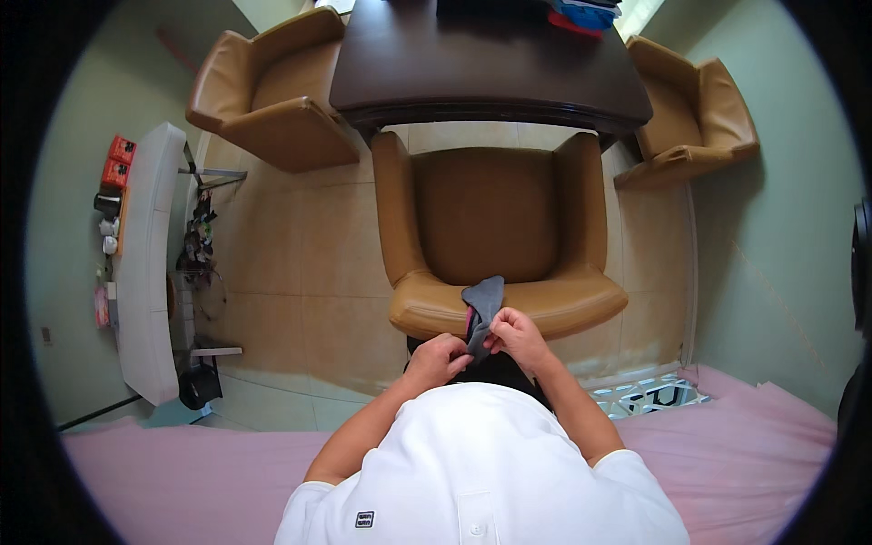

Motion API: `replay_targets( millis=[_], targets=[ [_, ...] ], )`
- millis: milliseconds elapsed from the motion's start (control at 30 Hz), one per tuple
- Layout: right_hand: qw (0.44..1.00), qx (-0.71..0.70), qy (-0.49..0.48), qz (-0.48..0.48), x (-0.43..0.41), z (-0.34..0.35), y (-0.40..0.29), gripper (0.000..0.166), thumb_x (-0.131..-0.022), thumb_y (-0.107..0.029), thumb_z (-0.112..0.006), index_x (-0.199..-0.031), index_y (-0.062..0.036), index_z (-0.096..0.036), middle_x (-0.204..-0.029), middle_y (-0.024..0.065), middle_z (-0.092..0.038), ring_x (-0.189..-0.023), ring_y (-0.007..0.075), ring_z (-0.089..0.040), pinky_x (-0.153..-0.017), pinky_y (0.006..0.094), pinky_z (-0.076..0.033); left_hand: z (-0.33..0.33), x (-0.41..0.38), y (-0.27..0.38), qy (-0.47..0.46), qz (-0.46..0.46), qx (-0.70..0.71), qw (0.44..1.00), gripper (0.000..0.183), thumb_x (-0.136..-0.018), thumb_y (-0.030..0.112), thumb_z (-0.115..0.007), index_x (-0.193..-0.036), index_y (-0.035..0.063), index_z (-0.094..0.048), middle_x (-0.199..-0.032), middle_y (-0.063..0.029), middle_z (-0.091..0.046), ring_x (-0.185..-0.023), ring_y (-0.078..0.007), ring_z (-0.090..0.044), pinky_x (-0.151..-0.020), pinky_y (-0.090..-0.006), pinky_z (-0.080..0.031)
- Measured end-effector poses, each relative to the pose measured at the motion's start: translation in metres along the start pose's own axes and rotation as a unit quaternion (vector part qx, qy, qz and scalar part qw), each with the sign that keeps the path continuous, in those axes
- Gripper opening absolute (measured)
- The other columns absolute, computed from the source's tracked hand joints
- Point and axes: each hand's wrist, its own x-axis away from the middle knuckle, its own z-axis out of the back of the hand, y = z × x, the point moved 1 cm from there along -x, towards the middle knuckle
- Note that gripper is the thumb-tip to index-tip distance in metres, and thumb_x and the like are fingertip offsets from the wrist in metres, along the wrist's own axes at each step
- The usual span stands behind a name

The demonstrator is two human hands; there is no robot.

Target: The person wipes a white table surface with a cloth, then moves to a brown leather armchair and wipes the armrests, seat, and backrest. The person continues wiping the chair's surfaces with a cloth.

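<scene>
A small grey cloth item [486,298], shaped like a sock, has a strip of pink and dark fabric along its left side. Its upper end lies against the backrest of a tan leather armchair [354,306]. My left hand [436,360] pinches its lower end between thumb and fingers. Just right of that, my right hand [521,339] grips the cloth's right edge. Both hands are close together in front of my white shirt, and the fingers partly hide the cloth's lower part.
Beyond the armchair stands a dark wooden table [477,68] bearing a pile of blue and red folded fabric [584,15]. More tan armchairs [286,88] flank it. At left, a white shelf [146,266] holds red boxes [117,162] and cups. Pink fabric [204,470] spreads behind me.
</scene>
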Motion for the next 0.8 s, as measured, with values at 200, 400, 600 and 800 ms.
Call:
replay_targets(
  millis=[200, 400, 600, 800],
  targets=[
    [0.999, -0.010, 0.025, -0.020, 0.001, 0.020, -0.012, 0.013, -0.101, -0.020, -0.061, -0.102, -0.0068, -0.061, -0.089, 0.0028, -0.066, -0.077, 0.0135, -0.068, -0.067, 0.0276, -0.056, -0.008, -0.021, 0.005, 0.032, -0.081, 0.247, 0.965, 0.014, -0.082, 0.006, -0.071, -0.082, 0.0003, -0.058, -0.100, -0.0107, -0.067, -0.090, -0.0204, -0.064, -0.081, -0.0312, -0.051],
    [0.999, 0.022, 0.031, -0.008, -0.010, 0.029, -0.003, 0.027, -0.104, -0.024, -0.060, -0.125, -0.0075, -0.061, -0.105, 0.0039, -0.067, -0.089, 0.0120, -0.065, -0.074, 0.0287, -0.057, -0.007, -0.046, 0.024, 0.029, -0.023, 0.405, 0.914, 0.009, -0.088, 0.003, -0.066, -0.084, 0.0035, -0.058, -0.126, -0.0120, -0.060, -0.104, -0.0158, -0.057, -0.092, -0.0289, -0.045],
    [0.977, -0.110, -0.138, 0.118, -0.026, 0.036, -0.008, 0.028, -0.102, -0.022, -0.062, -0.127, -0.0102, -0.060, -0.112, 0.0045, -0.064, -0.099, 0.0168, -0.063, -0.084, 0.0327, -0.056, -0.013, -0.077, 0.104, -0.129, -0.089, 0.244, 0.957, 0.035, -0.095, 0.011, -0.070, -0.128, 0.0069, -0.062, -0.164, -0.0175, -0.033, -0.080, -0.0058, -0.058, -0.074, -0.0254, -0.049],
    [0.958, -0.195, -0.199, 0.064, -0.042, 0.054, -0.031, 0.027, -0.101, -0.024, -0.063, -0.124, -0.0100, -0.061, -0.110, 0.0056, -0.065, -0.100, 0.0180, -0.063, -0.086, 0.0343, -0.056, -0.019, -0.073, 0.139, -0.095, -0.160, 0.088, 0.979, 0.049, -0.087, 0.005, -0.074, -0.133, 0.0070, -0.059, -0.162, -0.0169, -0.035, -0.077, -0.0156, -0.063, -0.073, -0.0315, -0.056]
  ],
)
